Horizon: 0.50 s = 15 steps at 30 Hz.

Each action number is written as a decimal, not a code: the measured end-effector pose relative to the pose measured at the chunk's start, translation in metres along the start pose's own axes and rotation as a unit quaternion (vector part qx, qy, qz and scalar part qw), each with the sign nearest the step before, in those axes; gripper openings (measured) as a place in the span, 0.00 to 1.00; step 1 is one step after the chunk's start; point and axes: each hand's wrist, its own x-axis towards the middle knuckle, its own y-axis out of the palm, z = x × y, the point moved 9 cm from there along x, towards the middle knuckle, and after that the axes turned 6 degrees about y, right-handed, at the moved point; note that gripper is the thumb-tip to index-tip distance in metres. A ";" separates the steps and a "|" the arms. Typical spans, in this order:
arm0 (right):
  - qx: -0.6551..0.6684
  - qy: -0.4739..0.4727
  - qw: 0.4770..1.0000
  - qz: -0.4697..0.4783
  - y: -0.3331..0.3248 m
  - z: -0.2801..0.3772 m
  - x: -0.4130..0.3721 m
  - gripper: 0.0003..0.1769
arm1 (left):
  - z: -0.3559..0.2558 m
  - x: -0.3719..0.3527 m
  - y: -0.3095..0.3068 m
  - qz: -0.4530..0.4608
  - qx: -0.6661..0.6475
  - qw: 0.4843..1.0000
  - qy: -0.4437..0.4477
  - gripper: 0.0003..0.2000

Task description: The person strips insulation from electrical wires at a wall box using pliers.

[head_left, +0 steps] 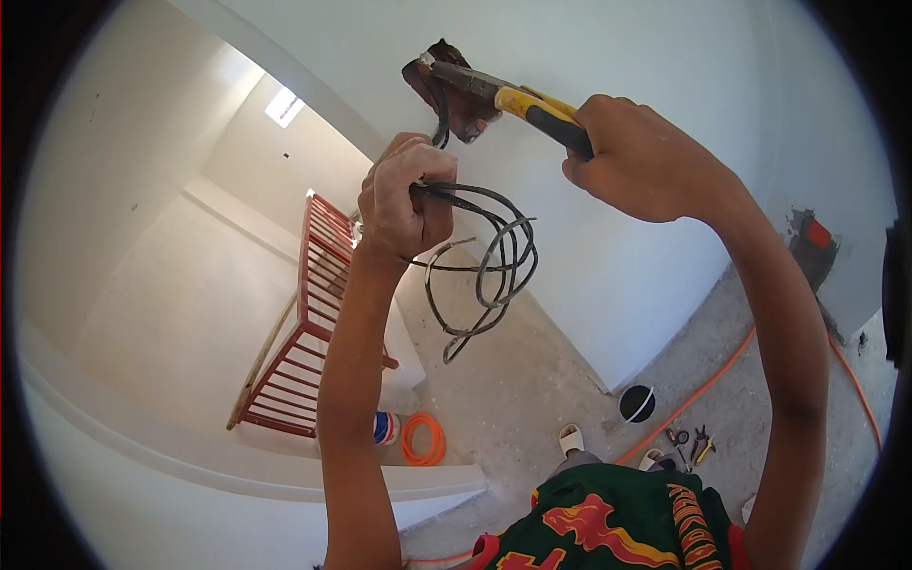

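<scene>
My left hand (408, 195) is closed around black cable (484, 261), whose loose loops and cut ends hang to the right of the fist. From the top of that fist the cable runs up to a ragged hole (465, 104) in the white wall. My right hand (641, 157) grips pliers (537, 104) with yellow and black handles. The pliers' metal jaws lie across the hole, their tip at its upper left edge beside the cable. Whether the jaws bite on anything is too small to tell.
Red railing (285, 380) stands at the left above a low white wall. On the concrete floor are an orange hose coil (423, 439), a black bucket (636, 404), several hand tools (698, 445) and an orange line (703, 389). A grey patch with an orange box (818, 234) marks the right wall.
</scene>
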 end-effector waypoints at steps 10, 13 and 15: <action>-0.091 -0.098 0.991 0.027 -0.019 -0.007 0.022 0.11 | 0.008 0.028 0.022 0.130 0.239 0.961 0.049 0.14; -0.126 -0.131 0.983 0.007 -0.034 0.016 -0.002 0.10 | 0.036 0.009 -0.010 -0.041 0.045 0.993 -0.102 0.16; -0.069 -0.131 0.989 0.020 -0.027 0.009 0.001 0.10 | 0.038 0.027 -0.022 -0.131 0.005 0.988 -0.080 0.16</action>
